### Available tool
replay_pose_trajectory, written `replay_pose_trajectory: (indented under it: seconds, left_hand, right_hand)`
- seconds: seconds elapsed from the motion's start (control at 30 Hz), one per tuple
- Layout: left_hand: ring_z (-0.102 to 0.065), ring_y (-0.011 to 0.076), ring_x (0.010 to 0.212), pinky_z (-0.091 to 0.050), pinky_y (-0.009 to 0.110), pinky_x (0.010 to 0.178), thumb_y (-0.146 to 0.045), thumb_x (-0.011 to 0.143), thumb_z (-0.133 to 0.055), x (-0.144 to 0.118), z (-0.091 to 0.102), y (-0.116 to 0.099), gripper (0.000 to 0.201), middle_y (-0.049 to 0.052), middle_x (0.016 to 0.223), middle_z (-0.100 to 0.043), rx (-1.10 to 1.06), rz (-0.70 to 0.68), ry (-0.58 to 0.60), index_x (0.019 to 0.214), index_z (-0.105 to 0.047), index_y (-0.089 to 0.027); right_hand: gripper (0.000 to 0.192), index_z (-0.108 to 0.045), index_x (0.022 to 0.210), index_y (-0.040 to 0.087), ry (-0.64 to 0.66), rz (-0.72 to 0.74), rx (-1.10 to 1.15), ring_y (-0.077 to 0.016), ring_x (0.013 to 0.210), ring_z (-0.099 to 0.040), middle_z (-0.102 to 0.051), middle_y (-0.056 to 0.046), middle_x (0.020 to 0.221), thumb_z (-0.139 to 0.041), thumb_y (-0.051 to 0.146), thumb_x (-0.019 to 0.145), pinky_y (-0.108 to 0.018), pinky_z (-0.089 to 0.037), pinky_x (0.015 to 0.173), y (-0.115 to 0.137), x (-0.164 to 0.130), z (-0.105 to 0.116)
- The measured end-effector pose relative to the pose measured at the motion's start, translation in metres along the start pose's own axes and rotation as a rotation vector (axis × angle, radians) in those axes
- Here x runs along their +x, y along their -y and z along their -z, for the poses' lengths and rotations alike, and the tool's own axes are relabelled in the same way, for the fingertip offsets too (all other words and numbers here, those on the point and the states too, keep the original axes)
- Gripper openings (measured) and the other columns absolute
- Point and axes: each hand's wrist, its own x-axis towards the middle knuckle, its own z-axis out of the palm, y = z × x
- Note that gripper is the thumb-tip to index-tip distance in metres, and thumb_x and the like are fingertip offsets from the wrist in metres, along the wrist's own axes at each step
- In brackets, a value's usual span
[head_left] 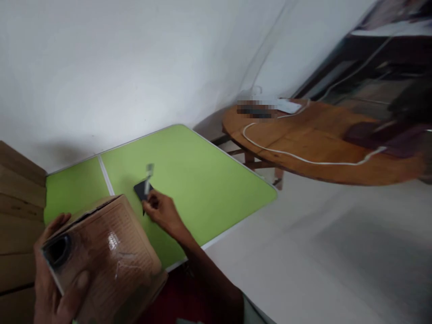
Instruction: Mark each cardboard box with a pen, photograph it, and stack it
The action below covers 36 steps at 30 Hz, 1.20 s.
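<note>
A folding table [209,189] stood against the wall [135,58], with stacked boards [16,202] at its left edge. At the near left, the left hand [50,279] held a cardboard box [104,256] above the table's near corner. Just behind and right of the box, the right hand [162,211] rested on the tabletop, touching a small tool [144,186]. To the right, well apart across the floor [320,261], stood a round table [324,144] with a cable [303,157] lying on it.
</note>
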Motion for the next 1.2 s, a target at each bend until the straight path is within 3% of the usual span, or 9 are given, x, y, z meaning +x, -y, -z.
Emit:
replay_pose_trajectory:
  seconds: [0.03, 0.1, 0.17, 0.23, 0.3, 0.37, 0.8, 1.1, 1.2]
  left_hand:
    - [-0.049, 0.0439, 0.158, -0.032, 0.069, 0.135, -0.056, 0.097, -0.073, 0.000, -0.004, -0.001, 0.078, 0.009, 0.169, -0.055, -0.015, 0.012, -0.012, 0.169, -0.048, -0.037]
    - [-0.048, 0.0431, 0.159, -0.037, 0.067, 0.132, -0.057, 0.097, -0.074, 0.001, -0.011, -0.002, 0.077, 0.007, 0.170, -0.054, -0.025, -0.008, -0.017, 0.168, -0.049, -0.039]
    - [-0.050, 0.0417, 0.158, -0.043, 0.064, 0.128, -0.056, 0.098, -0.073, 0.001, -0.014, 0.000, 0.075, 0.007, 0.170, -0.055, 0.006, -0.060, -0.006, 0.167, -0.049, -0.040]
    - [-0.052, 0.0402, 0.157, -0.046, 0.063, 0.127, -0.055, 0.099, -0.073, 0.002, -0.016, 0.003, 0.075, 0.007, 0.169, -0.054, 0.049, -0.110, 0.003, 0.169, -0.047, -0.041]
    - [-0.052, 0.0397, 0.156, -0.047, 0.063, 0.125, -0.057, 0.100, -0.071, 0.002, -0.019, 0.004, 0.076, 0.009, 0.168, -0.054, 0.080, -0.155, 0.001, 0.170, -0.045, -0.040]
    - [-0.053, 0.0395, 0.154, -0.048, 0.063, 0.123, -0.060, 0.102, -0.066, 0.002, -0.023, 0.004, 0.075, 0.012, 0.166, -0.054, 0.087, -0.194, 0.003, 0.170, -0.044, -0.038]
    - [-0.053, 0.0379, 0.153, -0.047, 0.059, 0.124, -0.055, 0.103, -0.067, -0.004, -0.028, 0.000, 0.075, 0.014, 0.164, -0.053, 0.114, -0.214, -0.009, 0.171, -0.042, -0.034]
    - [-0.051, 0.0390, 0.155, -0.047, 0.063, 0.124, -0.053, 0.104, -0.066, -0.005, -0.025, 0.007, 0.074, 0.013, 0.166, -0.054, 0.110, -0.246, -0.012, 0.172, -0.041, -0.037]
    - [-0.052, 0.0400, 0.156, -0.046, 0.065, 0.125, -0.052, 0.103, -0.068, -0.005, -0.023, 0.009, 0.074, 0.013, 0.166, -0.055, 0.102, -0.220, -0.008, 0.171, -0.043, -0.038]
  right_hand:
    - [0.016, -0.064, 0.103, 0.021, -0.056, 0.058, 0.148, -0.0181, 0.072, -0.080, -0.082, -0.006, 0.089, -0.054, 0.028, 0.113, -0.023, -0.057, 0.059, 0.006, -0.008, 0.014]
    - [0.018, -0.066, 0.105, 0.023, -0.161, 0.252, 0.713, -0.0148, 0.060, -0.074, -0.080, -0.001, 0.083, -0.062, 0.039, 0.112, -0.020, -0.054, 0.048, 0.024, -0.029, 0.037]
    - [0.016, -0.074, 0.105, 0.024, -0.042, 0.442, 1.119, -0.0132, 0.057, -0.073, -0.079, 0.001, 0.081, -0.079, 0.039, 0.105, -0.018, -0.053, 0.042, 0.046, -0.054, 0.049]
    - [0.011, -0.082, 0.108, 0.025, 0.171, 0.526, 1.276, -0.0129, 0.063, -0.077, -0.081, -0.001, 0.088, -0.086, 0.031, 0.100, -0.016, -0.057, 0.044, 0.068, -0.076, 0.047]
    - [0.012, -0.086, 0.112, 0.025, 0.318, 0.528, 1.296, -0.0133, 0.072, -0.081, -0.081, -0.003, 0.097, -0.087, 0.025, 0.099, -0.017, -0.064, 0.052, 0.083, -0.089, 0.037]
    - [0.014, -0.087, 0.115, 0.025, 0.350, 0.510, 1.272, -0.0135, 0.078, -0.082, -0.081, -0.004, 0.101, -0.086, 0.026, 0.102, -0.019, -0.067, 0.060, 0.089, -0.093, 0.026]
    - [0.013, -0.087, 0.108, 0.028, 0.129, 0.598, 0.864, -0.0143, 0.075, -0.069, -0.077, -0.002, 0.092, -0.075, 0.030, 0.107, -0.025, -0.053, 0.063, 0.086, -0.093, 0.033]
    - [0.021, -0.077, 0.093, 0.021, -0.033, 0.453, 0.941, -0.0087, 0.052, -0.051, -0.066, 0.003, 0.070, -0.075, 0.039, 0.105, -0.020, -0.039, 0.045, 0.094, -0.074, 0.035]
    - [0.020, -0.075, 0.102, 0.023, -0.042, 0.533, 1.024, -0.0110, 0.060, -0.062, -0.072, 0.001, 0.079, -0.075, 0.043, 0.106, -0.021, -0.048, 0.049, 0.098, -0.057, 0.040]
